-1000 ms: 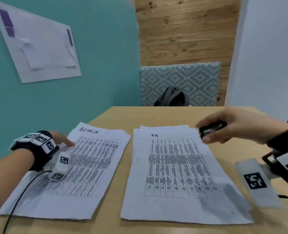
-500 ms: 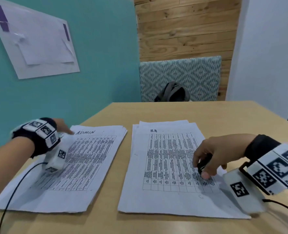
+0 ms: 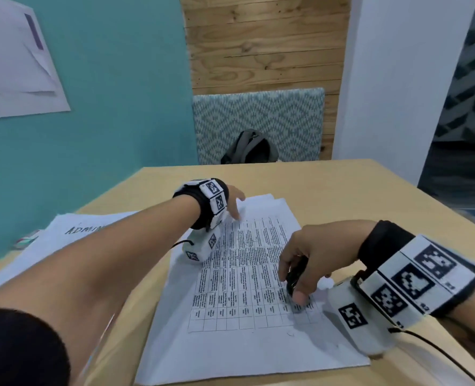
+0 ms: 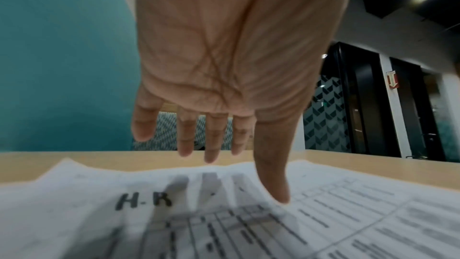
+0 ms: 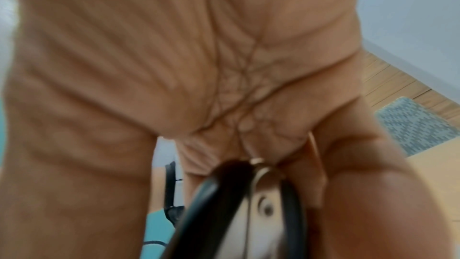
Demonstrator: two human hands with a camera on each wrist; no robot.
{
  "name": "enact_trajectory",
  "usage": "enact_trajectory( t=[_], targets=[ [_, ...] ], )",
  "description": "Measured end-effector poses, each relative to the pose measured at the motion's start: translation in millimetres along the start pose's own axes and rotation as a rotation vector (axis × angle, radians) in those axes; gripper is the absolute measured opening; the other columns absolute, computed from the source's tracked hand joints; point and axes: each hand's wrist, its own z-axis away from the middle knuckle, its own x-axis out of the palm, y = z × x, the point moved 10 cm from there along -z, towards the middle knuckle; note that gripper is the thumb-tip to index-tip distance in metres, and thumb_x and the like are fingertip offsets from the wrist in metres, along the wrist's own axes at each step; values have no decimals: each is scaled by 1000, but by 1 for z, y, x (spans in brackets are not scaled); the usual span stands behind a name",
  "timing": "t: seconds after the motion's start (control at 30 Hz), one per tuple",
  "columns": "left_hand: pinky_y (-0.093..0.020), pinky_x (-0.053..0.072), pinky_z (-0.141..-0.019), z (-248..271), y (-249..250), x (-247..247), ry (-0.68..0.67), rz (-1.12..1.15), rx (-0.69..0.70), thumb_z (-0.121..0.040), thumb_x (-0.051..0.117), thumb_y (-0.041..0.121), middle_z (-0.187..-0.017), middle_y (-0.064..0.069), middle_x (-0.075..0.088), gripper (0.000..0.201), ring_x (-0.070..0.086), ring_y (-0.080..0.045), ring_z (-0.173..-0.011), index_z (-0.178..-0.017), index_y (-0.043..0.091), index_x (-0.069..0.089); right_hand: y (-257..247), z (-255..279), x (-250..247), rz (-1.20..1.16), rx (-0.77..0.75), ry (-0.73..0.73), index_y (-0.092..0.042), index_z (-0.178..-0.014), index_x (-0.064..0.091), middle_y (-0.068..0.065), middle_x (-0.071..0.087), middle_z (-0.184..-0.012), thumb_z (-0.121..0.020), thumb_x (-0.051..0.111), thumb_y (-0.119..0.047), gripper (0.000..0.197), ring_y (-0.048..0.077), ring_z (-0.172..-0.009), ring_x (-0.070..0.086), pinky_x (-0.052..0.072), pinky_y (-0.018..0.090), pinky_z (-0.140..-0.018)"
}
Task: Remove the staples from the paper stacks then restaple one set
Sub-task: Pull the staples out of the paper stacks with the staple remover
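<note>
Two paper stacks lie on the wooden table [image 3: 342, 190]. The one marked ADMIN [image 3: 72, 232] is at the left, partly under my left forearm. The one marked H.R [image 3: 244, 346] [image 4: 144, 202] lies in the middle. My left hand [image 3: 235, 203] [image 4: 236, 164] hovers over the H.R stack's far left corner with fingers straight and spread, and its thumb tip touches the sheet. My right hand [image 3: 292, 286] [image 5: 248, 184] rests on the stack's near right part and grips a small black staple remover [image 3: 297, 270] [image 5: 211, 204] with metal inside. I see no staple in any view.
A grey backpack [image 3: 250, 147] sits against a patterned seat back [image 3: 258, 118] beyond the table's far edge. A teal wall [image 3: 119, 107] runs along the left. A small coloured object [image 3: 27, 238] lies left of the ADMIN stack. Black cables trail from both wrists.
My left hand left the ADMIN stack and crossed right to the top of the H.R stack. My right hand came down onto the H.R stack with the black tool, and my head moved closer.
</note>
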Motion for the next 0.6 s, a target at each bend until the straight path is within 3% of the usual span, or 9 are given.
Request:
enact_trajectory(
  t=[0.1, 0.17, 0.2, 0.23, 0.3, 0.33, 0.4, 0.57, 0.6],
  targets=[
    [-41, 32, -109, -20, 3, 7, -42, -23, 0, -83, 66, 39, -147, -7, 35, 75, 35, -26, -134, -143, 13, 29, 1, -2, -1, 0, -2, 4, -18, -107, 66, 4, 72, -97, -72, 79, -33, 40, 6, -73, 60, 44, 18, -62],
    [-36, 45, -87, -26, 9, 1, -27, -45, 34, -81, 68, 39, -124, -9, 49, 54, 48, -26, -111, -125, 18, 46, 2, -3, -1, -4, -2, 7, -19, -107, 66, 4, 72, -97, -71, 79, -33, 41, 7, -74, 60, 44, 19, -64],
    [-32, 43, -73, -28, 12, -2, -11, -54, 57, -79, 71, 39, -111, -7, 47, 45, 47, -24, -99, -112, 21, 46, 3, -3, -1, -4, -1, 8, -19, -107, 66, 4, 72, -98, -71, 79, -33, 41, 7, -75, 60, 45, 19, -66],
    [-31, 43, -71, -29, 14, -6, 15, -55, 71, -76, 73, 39, -108, -7, 46, 47, 46, -24, -96, -110, 23, 45, 3, -3, -1, -1, 0, 8, -19, -107, 66, 3, 72, -98, -71, 79, -33, 41, 7, -75, 60, 46, 20, -67],
    [-34, 44, -88, -34, 12, -11, 77, -26, 76, -74, 75, 37, -116, -5, 50, 59, 50, -26, -108, -122, 15, 48, 3, -3, -1, 6, -2, 1, -19, -107, 66, 2, 72, -98, -72, 79, -33, 40, 6, -76, 60, 46, 20, -68],
    [-32, 43, -89, -35, 11, -12, 92, -7, 84, -76, 74, 35, -117, -5, 51, 59, 50, -25, -110, -124, 11, 49, 2, -2, 0, 7, -2, -11, -18, -107, 66, 1, 72, -97, -72, 78, -33, 40, 6, -75, 60, 45, 19, -67],
    [-26, 42, -78, -38, 12, -10, 106, 33, 119, -81, 70, 27, -107, -3, 51, 49, 50, -21, -97, -121, 3, 54, 2, 0, 3, -3, -3, -54, -17, -108, 66, -1, 72, -93, -74, 77, -31, 39, 5, -74, 60, 44, 17, -63],
    [-24, 35, -71, -39, 14, -12, 161, 84, 152, -85, 66, 23, -90, -4, 51, 30, 43, -17, -83, -105, 0, 64, 9, 8, -13, -57, 3, -21, -20, -107, 67, -5, 71, -89, -74, 78, -29, 36, 3, -72, 61, 42, 14, -58],
    [-25, 33, -64, -36, 16, -16, 193, 86, 175, -85, 66, 21, -86, -5, 49, 12, 40, -18, -80, -88, 15, 56, 12, 10, -19, -68, 10, 2, -20, -105, 67, -6, 71, -86, -73, 78, -29, 35, 2, -69, 60, 42, 14, -56]
  ],
)
